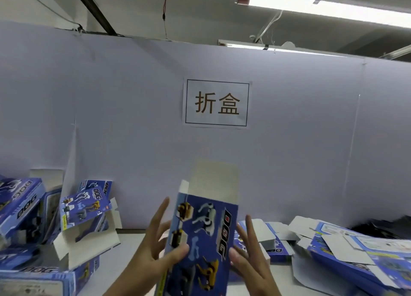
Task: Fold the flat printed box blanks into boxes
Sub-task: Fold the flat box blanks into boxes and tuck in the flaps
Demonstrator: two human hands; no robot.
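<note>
Grip: both hands hold one box (201, 235) upright between them, fingers spread rather than curled.
Left hand (153, 249): thumb lies across the printed front, the other fingers fan out behind the left edge.
Right hand (249, 258): thumb presses the right edge by the "DOG" lettering, fingers stretch up behind.
Box: blue, printed with dogs, raised above the desk (131, 238) in the lower centre; its top flap (214, 180) stands open, plain cardboard side showing.
Left pile (44, 224): folded boxes heaped on the desk, several with flaps open.
Right pile (347, 246): flat blanks lying overlapped on the desk.
Wall (111, 117): pale partition behind the desk, with a paper sign (216, 103) bearing two characters.
</note>
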